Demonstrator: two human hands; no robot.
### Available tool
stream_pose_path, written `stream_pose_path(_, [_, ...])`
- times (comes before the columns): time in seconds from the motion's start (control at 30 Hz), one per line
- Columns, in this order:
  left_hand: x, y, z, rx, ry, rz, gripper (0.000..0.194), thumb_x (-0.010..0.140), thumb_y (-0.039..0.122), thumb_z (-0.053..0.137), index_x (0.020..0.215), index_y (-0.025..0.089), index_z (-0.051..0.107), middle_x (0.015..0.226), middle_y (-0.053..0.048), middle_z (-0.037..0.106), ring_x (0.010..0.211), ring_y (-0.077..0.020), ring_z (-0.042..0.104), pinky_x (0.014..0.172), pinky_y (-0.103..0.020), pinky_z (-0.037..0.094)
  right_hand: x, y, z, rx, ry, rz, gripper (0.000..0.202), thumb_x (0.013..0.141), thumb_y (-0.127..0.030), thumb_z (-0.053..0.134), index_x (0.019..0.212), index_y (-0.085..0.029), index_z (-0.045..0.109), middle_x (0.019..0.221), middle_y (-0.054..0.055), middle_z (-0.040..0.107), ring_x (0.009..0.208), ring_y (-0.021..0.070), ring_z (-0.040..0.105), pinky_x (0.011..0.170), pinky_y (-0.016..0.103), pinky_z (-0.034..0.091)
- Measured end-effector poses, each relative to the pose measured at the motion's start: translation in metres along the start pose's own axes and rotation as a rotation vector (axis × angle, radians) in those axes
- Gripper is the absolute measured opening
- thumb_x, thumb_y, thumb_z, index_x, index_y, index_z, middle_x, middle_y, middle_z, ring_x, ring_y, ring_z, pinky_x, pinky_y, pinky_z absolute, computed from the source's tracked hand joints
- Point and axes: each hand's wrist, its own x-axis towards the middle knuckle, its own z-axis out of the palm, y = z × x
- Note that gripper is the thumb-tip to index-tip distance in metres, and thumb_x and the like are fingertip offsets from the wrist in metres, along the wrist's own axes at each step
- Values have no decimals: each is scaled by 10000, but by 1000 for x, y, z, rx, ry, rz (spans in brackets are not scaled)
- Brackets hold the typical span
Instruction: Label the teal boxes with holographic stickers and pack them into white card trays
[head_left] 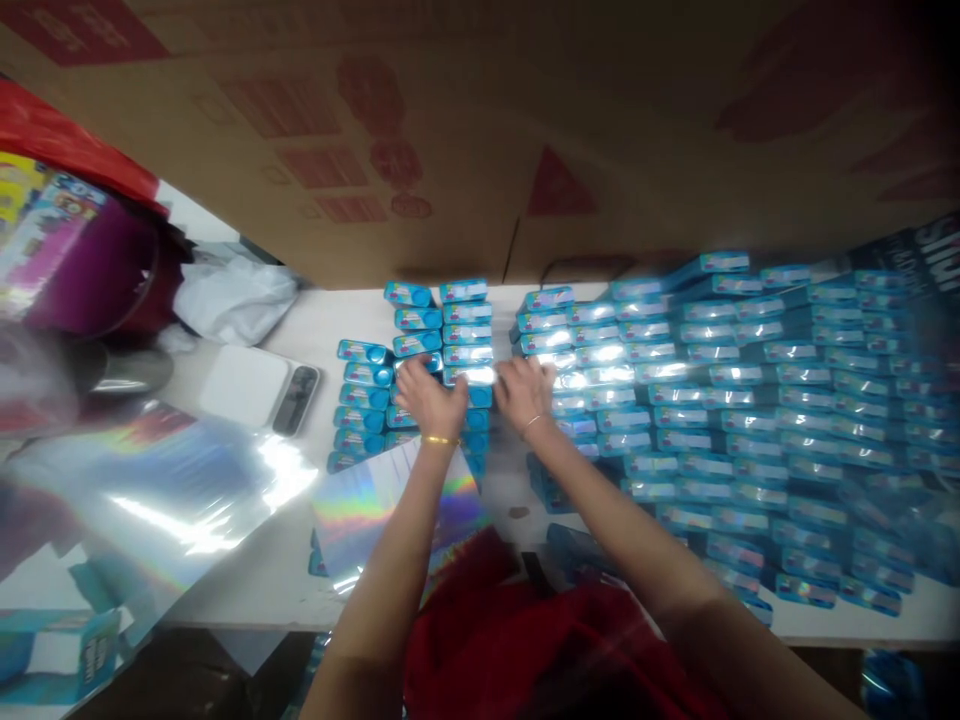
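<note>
Rows of small shiny blue boxes (364, 396) stand upright on a white table (292, 600), in a smaller group at the centre-left and a much larger group (712, 400) at the right. My left hand (431, 395) rests on the smaller group, fingers apart, with a gold bangle at its wrist. Near the left edge of the larger group is my right hand (525, 390), its fingers spread against the boxes. Neither hand visibly holds a box. A holographic sheet (364, 500) lies below my left hand, partly under the forearm.
A large cardboard box (465, 120) stands along the table's back. At the left are a white scale (247, 385) with a dark display, a crumpled white bag (236, 300), a purple container (97, 265) and clear shiny film (172, 500). The table's front edge runs below.
</note>
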Motion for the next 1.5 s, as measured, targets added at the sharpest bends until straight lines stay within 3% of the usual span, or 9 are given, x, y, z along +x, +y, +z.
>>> stream_pose_path(0.27, [4,-7,-10,-63,-69,14,479,724,339,688,1137,180,504,1179,-145,531,1128,-356,485,893,-494,378,-2,8,-9,-160,-180,-209,238,877,-150,479,786,-200,693,886,90,592,931,243,398,883,430,198])
stream_pose_path(0.37, [-5,-47,-47,-158,-149,241,216,882,335,523,1050,205,562,1072,-89,609,1060,-261,539,897,-412,385,-15,-3,-28,-134,-76,-187,234,884,-162,474,815,-204,693,859,85,590,897,241,395,877,434,207])
stream_pose_path(0.47, [-24,-106,-95,-24,-172,410,221,936,285,423,1050,216,600,1052,-76,633,1017,-235,538,884,-389,369,-33,-38,-37,22,9,-222,254,934,-251,448,852,-213,685,839,72,586,864,234,409,852,417,242])
stream_pose_path(0.57, [-44,-159,-122,206,-164,437,248,921,286,455,1091,211,619,1085,-98,613,996,-258,508,830,-395,358,-50,-93,-22,222,-78,-394,272,966,-260,406,941,-207,671,880,74,597,879,227,436,796,369,296])
stream_pose_path(0.67, [-54,-185,-122,317,-177,457,270,914,315,479,1112,215,632,1108,-110,601,959,-261,496,785,-387,349,-63,-140,12,309,-248,-524,253,965,-200,400,952,-176,652,898,86,602,883,222,452,780,338,338])
stream_pose_path(0.8, [-59,-188,-111,333,-180,469,257,926,293,456,1088,239,647,1130,-112,613,978,-259,496,791,-390,334,-72,-161,44,248,-339,-516,242,948,-137,403,885,-151,636,879,100,597,887,230,457,795,338,355])
stream_pose_path(1.2, [-82,-192,-120,33,-203,492,147,885,247,499,940,233,635,1105,-106,654,1005,-242,566,848,-395,399,-71,-157,46,323,-341,-491,260,949,-135,361,882,-150,612,895,91,591,886,217,475,835,336,371])
stream_pose_path(1.4, [-116,-152,-154,-542,162,-62,136,817,322,632,822,203,567,790,-11,608,776,-153,586,779,-300,460,-73,-149,28,799,-290,-376,332,999,-343,305,970,-170,587,945,85,595,935,190,526,876,333,416])
stream_pose_path(1.5, [-115,-127,-156,-848,209,-278,206,758,329,686,798,190,539,744,14,590,728,-129,590,740,-265,467,-86,-148,10,1053,-313,-243,412,947,-533,376,976,-188,600,966,67,592,952,185,544,859,325,438])
